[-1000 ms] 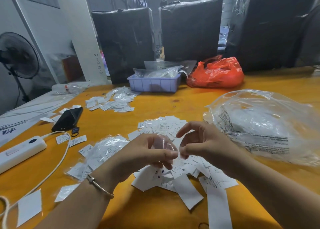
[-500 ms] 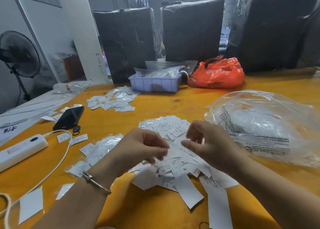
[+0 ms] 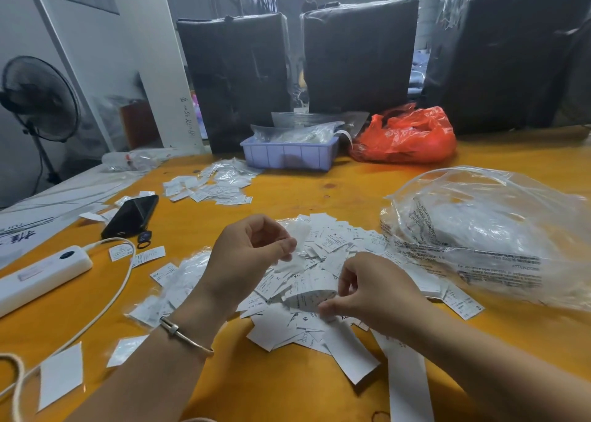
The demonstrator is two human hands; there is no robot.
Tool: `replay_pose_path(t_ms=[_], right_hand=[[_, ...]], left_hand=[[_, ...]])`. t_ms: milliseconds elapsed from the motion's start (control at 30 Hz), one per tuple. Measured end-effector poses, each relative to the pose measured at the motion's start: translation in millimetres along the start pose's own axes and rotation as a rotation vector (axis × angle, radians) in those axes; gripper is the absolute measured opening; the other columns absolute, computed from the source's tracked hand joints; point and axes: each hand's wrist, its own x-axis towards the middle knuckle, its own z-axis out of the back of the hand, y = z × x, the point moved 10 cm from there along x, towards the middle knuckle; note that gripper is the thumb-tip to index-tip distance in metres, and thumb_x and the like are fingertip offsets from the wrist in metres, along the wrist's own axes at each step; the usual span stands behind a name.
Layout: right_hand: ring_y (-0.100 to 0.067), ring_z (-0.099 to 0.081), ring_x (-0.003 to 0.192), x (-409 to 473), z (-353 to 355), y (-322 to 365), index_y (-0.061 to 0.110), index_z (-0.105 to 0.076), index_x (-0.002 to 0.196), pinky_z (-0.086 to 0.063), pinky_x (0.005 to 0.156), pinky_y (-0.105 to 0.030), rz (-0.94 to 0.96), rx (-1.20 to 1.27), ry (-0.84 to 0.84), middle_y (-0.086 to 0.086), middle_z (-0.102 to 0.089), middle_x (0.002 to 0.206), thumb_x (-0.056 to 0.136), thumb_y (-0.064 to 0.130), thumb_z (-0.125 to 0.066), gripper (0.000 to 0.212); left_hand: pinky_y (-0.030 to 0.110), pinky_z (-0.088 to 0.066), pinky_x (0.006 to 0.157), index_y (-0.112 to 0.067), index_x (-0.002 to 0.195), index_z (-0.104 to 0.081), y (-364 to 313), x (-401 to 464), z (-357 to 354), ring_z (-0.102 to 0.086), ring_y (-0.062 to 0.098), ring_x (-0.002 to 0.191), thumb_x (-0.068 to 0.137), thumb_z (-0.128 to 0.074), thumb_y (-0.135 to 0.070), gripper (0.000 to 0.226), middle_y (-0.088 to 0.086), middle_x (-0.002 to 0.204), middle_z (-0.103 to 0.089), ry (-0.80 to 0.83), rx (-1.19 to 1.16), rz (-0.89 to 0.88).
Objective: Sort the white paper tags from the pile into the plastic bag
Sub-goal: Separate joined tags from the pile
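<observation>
Evidently the picking step is in hand: a curled tag (image 3: pixel 311 289) is pinched by the right hand (image 3: pixel 372 293) atop the pile (image 3: pixel 323 262) at frame centre, while the left hand (image 3: pixel 252 255) is held above, fingers curled, apparently empty. Next, carriage rightward to the plastic bag (image 3: pixel 486 233) is called for. Letters S, M, XL are legible; the bag's print is blurred.

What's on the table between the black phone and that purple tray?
In the head view, a scatter of white tags lies between phone and tray.
</observation>
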Motion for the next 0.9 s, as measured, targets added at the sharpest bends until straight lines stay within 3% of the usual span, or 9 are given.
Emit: replay_pose_path(t_ms=[133,200,333,433,567,633,700,767,900], right_hand=[[-0.01,-0.055,0.05,4.5,3.1,-14.3,0.015,-0.063,0.065,-0.043,0.05,-0.028,-0.065,0.266,0.012,-0.004,-0.067,0.061,0.069,0.028,-0.084,0.026],[-0.007,-0.055,0.048,4.3,5.7,-17.6,0.012,-0.065,0.066,-0.041,0.049,-0.026,-0.071,0.256,0.008,-0.003,-0.066,0.058,0.066,0.04,-0.085,0.034],[-0.005,-0.049,0.046,1.5,2.2,-5.2,0.014,-0.067,0.063,-0.029,0.047,-0.021,-0.001,-0.027,-0.04,-0.002,-0.062,0.054,0.059,0.066,-0.076,0.054],[-0.003,-0.05,0.046,1.5,-3.1,3.2,0.021,-0.062,0.059,-0.028,0.045,-0.018,0.038,0.01,-0.032,0.004,-0.058,0.05,0.063,0.052,-0.08,0.036],[-0.008,-0.054,0.045,3.5,0.0,-4.1,0.015,-0.061,0.058,-0.043,0.047,-0.028,-0.012,0.235,-0.025,0.0,-0.061,0.052,0.069,0.027,-0.081,0.025],[-0.009,-0.053,0.045,2.1,3.2,-5.9,0.011,-0.064,0.06,-0.044,0.048,-0.033,-0.017,0.277,-0.032,-0.002,-0.061,0.053,0.065,0.036,-0.083,0.032],[-0.011,-0.054,0.049,0.5,5.3,-1.4,0.01,-0.066,0.062,-0.037,0.048,-0.028,0.022,0.078,-0.066,-0.003,-0.063,0.055,0.059,0.06,-0.078,0.051],[-0.013,-0.057,0.058,-1.8,3.6,7.8,0.012,-0.067,0.065,-0.034,0.051,-0.027,0.068,-0.097,-0.101,-0.004,-0.064,0.062,0.055,0.07,-0.073,0.059],[-0.013,-0.054,0.059,-2.0,-3.3,9.9,0.013,-0.064,0.064,-0.031,0.052,-0.027,0.052,-0.013,-0.075,-0.001,-0.06,0.062,0.056,0.051,-0.081,0.043]], left_hand=[[0.017,-0.052,0.06,-0.007,0.082,-0.068,-0.4,-0.5,-4.0,-0.07,0.016,0.069,0.082,-0.076,-0.006,0.008,0.007,0.075,-0.074,0.028,-0.004,-0.009],[0.016,-0.051,0.06,-0.008,0.082,-0.069,-0.4,-0.3,-4.9,-0.07,0.015,0.068,0.082,-0.076,-0.006,0.008,0.006,0.075,-0.074,0.03,0.001,-0.012],[0.016,-0.05,0.058,-0.006,0.082,-0.069,-0.7,-1.0,-9.6,-0.07,0.013,0.065,0.081,-0.076,-0.004,0.008,0.006,0.074,-0.074,0.042,0.003,-0.01],[0.017,-0.052,0.058,-0.004,0.082,-0.068,0.2,-2.6,-14.1,-0.07,0.014,0.065,0.081,-0.076,-0.003,0.008,0.007,0.073,-0.074,0.079,0.021,0.008],[0.03,-0.059,0.061,0.0,0.084,-0.064,14.5,-6.0,-24.8,-0.074,0.026,0.072,0.085,-0.071,0.001,0.007,0.013,0.079,-0.075,0.199,0.036,0.153],[0.035,-0.061,0.064,-0.002,0.086,-0.062,23.2,-8.0,-27.5,-0.075,0.028,0.075,0.088,-0.069,-0.001,0.007,0.014,0.081,-0.076,0.23,0.082,0.232],[0.038,-0.061,0.069,-0.003,0.088,-0.06,27.4,-8.5,-28.5,-0.075,0.03,0.078,0.09,-0.067,-0.004,0.007,0.015,0.082,-0.076,0.234,0.104,0.268],[0.03,-0.06,0.061,-0.002,0.089,-0.06,26.7,-7.0,-26.9,-0.074,0.027,0.075,0.091,-0.067,-0.005,0.007,0.013,0.081,-0.077,0.211,0.109,0.257],[0.021,-0.052,0.052,-0.002,0.086,-0.06,22.6,-5.5,-23.1,-0.074,0.02,0.068,0.09,-0.066,-0.001,0.007,0.01,0.078,-0.077,0.167,0.088,0.212]])
